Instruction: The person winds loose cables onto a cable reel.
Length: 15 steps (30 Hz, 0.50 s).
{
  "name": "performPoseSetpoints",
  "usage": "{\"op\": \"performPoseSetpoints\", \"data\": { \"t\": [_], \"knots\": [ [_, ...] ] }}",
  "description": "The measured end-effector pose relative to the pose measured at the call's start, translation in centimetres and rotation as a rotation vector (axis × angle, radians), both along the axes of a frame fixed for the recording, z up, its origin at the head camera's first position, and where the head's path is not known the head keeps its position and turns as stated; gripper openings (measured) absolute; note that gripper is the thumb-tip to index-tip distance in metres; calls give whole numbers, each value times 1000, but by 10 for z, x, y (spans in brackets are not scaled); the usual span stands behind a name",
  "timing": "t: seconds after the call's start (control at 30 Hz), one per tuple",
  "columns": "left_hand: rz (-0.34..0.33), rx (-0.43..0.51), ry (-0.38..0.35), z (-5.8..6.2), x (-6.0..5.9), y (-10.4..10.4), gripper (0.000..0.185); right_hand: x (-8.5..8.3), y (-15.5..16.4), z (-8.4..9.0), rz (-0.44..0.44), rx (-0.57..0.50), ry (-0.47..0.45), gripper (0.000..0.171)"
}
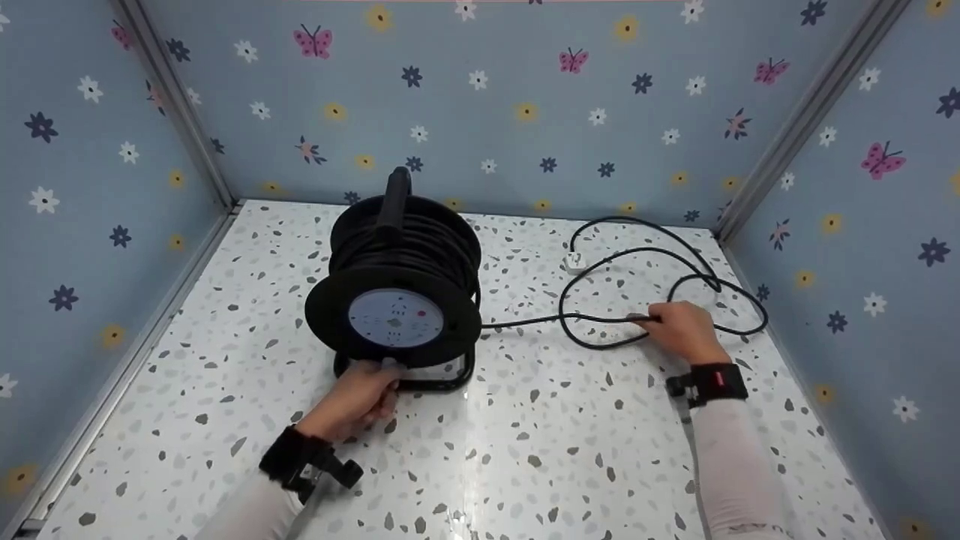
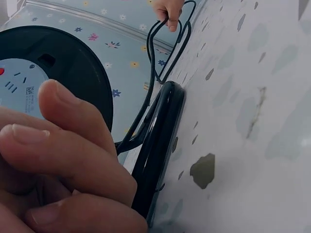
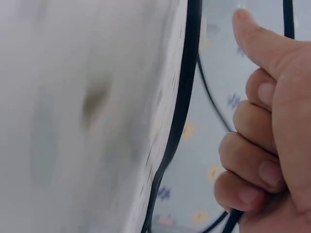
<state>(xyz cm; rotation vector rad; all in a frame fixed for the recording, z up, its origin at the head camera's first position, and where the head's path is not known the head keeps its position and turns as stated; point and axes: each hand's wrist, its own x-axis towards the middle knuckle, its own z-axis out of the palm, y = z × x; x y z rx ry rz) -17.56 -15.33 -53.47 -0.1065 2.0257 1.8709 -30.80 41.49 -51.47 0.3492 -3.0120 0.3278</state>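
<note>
A black cable reel [image 1: 405, 255] stands upright on the speckled table [image 1: 525, 442], its pale socket plate [image 1: 395, 318] facing me. My left hand [image 1: 371, 382] grips the reel's lower edge by the black stand tube [image 2: 163, 136]; in the left wrist view its curled fingers [image 2: 68, 145] lie in front of the flange [image 2: 73, 63]. The black cable [image 1: 525, 322] runs right from the reel into loose loops. My right hand [image 1: 675, 324] grips that cable, fingers [image 3: 252, 165] curled round it and thumb straight. The cable's white plug [image 1: 575, 260] lies further back.
Blue flowered walls [image 1: 525, 112] with metal corner posts [image 1: 806, 112] close the table in on the left, back and right. The cable loops [image 1: 705, 285] lie near the right wall. Bare tabletop lies between my arms at the front.
</note>
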Motion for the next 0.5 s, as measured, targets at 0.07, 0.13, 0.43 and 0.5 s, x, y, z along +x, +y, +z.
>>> {"op": "performPoseSetpoints", "data": {
  "t": [0.07,0.13,0.43,0.5],
  "knots": [
    [7,15,-11,0,0,-1,34,0,15,2,-46,3,33,37],
    [-1,21,0,0,-1,-1,34,1,33,4,-82,-1,60,43],
    [-17,15,31,-1,-1,-2,32,-6,110,49,-256,-66,113,60],
    [-15,30,28,-1,-1,-2,31,-7,122,69,-306,-60,103,64]
  ]
}}
